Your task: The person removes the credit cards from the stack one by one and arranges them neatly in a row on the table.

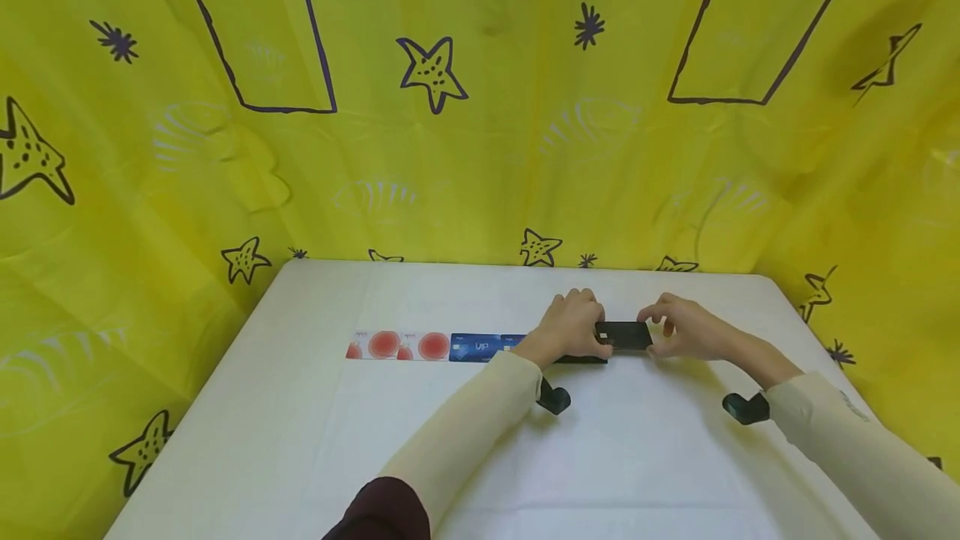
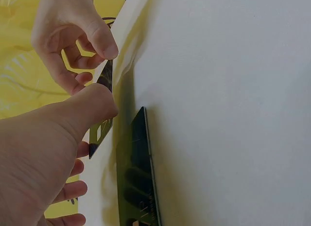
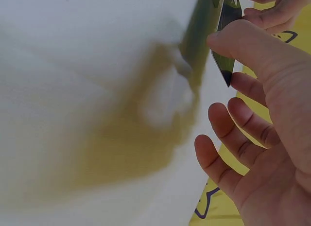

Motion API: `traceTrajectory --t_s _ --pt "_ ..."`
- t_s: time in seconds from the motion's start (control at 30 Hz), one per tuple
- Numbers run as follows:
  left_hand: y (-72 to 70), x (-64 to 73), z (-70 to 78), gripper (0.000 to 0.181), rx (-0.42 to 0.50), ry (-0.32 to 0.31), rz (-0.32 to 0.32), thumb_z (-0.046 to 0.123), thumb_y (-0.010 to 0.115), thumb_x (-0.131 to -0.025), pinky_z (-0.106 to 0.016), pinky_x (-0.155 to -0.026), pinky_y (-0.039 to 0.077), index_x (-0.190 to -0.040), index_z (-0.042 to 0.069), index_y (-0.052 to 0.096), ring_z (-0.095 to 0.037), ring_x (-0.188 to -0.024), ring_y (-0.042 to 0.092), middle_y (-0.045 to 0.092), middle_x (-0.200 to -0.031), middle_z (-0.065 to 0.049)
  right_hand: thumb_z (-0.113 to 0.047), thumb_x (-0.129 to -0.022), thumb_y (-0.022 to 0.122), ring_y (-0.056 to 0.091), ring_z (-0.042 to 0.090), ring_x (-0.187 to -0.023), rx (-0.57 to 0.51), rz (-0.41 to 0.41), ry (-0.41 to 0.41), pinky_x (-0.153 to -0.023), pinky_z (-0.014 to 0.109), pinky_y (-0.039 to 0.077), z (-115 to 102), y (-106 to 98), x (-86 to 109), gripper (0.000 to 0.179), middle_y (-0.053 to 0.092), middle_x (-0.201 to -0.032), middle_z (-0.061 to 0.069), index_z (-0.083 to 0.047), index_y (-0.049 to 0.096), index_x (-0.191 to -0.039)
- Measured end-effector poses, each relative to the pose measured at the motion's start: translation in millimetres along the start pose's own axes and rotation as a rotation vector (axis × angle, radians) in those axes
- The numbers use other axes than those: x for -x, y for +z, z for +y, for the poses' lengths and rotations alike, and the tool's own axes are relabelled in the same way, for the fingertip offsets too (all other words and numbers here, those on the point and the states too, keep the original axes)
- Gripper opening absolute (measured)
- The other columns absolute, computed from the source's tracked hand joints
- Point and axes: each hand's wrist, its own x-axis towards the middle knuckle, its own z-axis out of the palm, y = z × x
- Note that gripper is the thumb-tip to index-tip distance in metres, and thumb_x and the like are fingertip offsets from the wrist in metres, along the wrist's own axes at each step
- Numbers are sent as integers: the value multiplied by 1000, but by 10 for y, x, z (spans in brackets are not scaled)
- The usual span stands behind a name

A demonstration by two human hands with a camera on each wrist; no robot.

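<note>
A black card is held just above the table between the two hands. My left hand pinches its left end with thumb and fingers. At the card's right end my right hand pinches it between thumb and forefinger, the other fingers loosely bent, as the right wrist view shows. Below the left hand lies another dark card, mostly hidden in the head view. Further left in the same row are a blue VIP card, a second blue card partly behind the left hand, and two white cards with red circles.
The cards lie on a white table. Behind and beside it hangs a yellow curtain printed with stars and frames. Dark devices are worn at the left wrist and right wrist.
</note>
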Motion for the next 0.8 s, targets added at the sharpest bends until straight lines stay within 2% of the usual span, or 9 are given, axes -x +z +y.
traceTrajectory --t_s 0.23,0.8 --pt "58 8 56 37 12 4 -13 53 79 -82 -29 -78 39 -102 22 75 -11 -93 48 57 -103 8 -16 -80 87 57 16 -82 -11 -11 21 -70 29 48 58 47 44 44 60 -101 8 -2 71 -118" --pt "101 27 141 38 19 -29 -46 54 79 -82 -27 -76 37 -102 22 75 -11 -93 46 56 -102 8 -17 -80 86 54 16 -81 -37 -37 46 -69 28 48 84 86 74 46 61 -103 9 -1 70 -120"
